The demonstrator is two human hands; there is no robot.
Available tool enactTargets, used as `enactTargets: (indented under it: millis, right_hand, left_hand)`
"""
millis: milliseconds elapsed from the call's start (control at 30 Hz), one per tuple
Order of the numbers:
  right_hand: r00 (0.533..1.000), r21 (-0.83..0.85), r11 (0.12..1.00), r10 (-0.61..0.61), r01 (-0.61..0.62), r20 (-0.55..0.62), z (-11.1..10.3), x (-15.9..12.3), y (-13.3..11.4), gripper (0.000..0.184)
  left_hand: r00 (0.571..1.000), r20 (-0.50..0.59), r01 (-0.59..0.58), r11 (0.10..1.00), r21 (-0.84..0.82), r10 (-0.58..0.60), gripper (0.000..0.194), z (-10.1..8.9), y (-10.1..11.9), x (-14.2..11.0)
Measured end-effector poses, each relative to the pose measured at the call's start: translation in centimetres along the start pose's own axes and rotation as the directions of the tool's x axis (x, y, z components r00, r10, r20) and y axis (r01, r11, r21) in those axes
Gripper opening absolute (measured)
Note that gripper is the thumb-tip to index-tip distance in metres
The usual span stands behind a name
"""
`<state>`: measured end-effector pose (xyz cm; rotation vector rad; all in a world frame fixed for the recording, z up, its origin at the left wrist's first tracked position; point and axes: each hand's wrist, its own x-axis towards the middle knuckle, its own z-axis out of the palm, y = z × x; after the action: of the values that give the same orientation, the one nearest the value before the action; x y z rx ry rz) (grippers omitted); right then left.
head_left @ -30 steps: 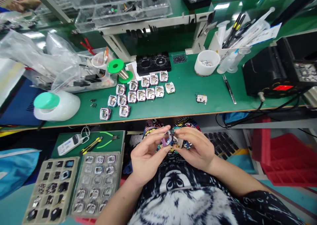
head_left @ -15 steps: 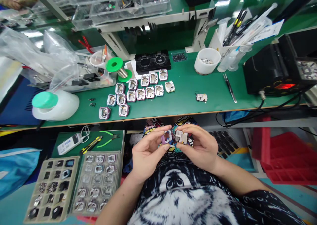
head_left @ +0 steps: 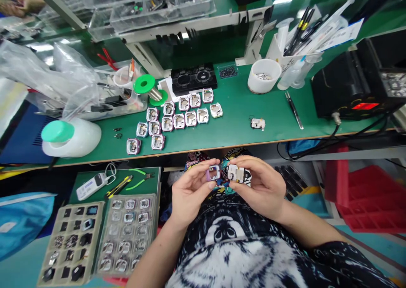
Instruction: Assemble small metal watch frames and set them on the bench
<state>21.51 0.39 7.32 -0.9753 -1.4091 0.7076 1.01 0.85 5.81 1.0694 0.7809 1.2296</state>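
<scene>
Between thumb and fingers, my left hand [head_left: 190,190] grips a purple watch case [head_left: 213,173] by its outer side. My right hand [head_left: 261,186] pinches a small whitish watch module [head_left: 236,174] with metal and dark parts. The two pieces are held side by side over my lap, a small gap between them. On the bench beyond stand several similar watch cases [head_left: 179,121] in loose rows. A separate white module [head_left: 257,123] with a thin dark wire lies to their right.
Tweezers [head_left: 294,110] lie near a black station [head_left: 352,85] with a red display. A white cup [head_left: 264,76] of small parts, a solder spool [head_left: 150,89] and a green-capped bottle [head_left: 71,138] stand on the bench. Compartment trays [head_left: 127,233], a cutter [head_left: 119,186] and nippers [head_left: 139,179] are lower left.
My right hand has moved slightly right with the module, widening the gap to the purple case. The module now shows more of its face. The head view has shifted a little.
</scene>
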Motion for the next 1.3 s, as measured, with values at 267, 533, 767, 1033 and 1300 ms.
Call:
enactTargets:
  millis: [267,533,767,1033,1300]
  right_hand:
    - [1.0,-0.033,0.999,-0.014,0.013,-0.013,-0.4,0.5,-0.6,0.049]
    - [0.999,-0.007,1.0,-0.026,0.026,-0.019,-0.8,0.8,-1.2,0.052]
    - [0.998,0.003,0.999,-0.038,0.038,-0.044,-1.1,1.0,-1.4,0.053]
    - [0.996,0.022,0.997,-0.076,0.077,-0.039,-1.3,1.5,-2.0,0.055]
    - [0.994,0.025,0.996,-0.088,0.09,-0.068,-1.5,2.0,-2.3,0.056]
  left_hand:
    - [0.998,-0.05,0.042,0.998,-0.039,-0.044,0.04,-0.2,-0.3,0.2]
    - [0.994,-0.086,0.058,0.997,-0.044,-0.061,0.038,0.0,-0.2,0.4]
    - [0.99,-0.107,0.09,0.996,-0.029,-0.093,0.037,-0.1,-0.3,0.5]
    - [0.987,-0.116,0.11,0.993,-0.046,-0.115,0.037,-0.5,-0.6,0.4]
    - [0.984,-0.118,0.127,0.991,-0.052,-0.132,0.037,-0.7,-0.8,0.4]
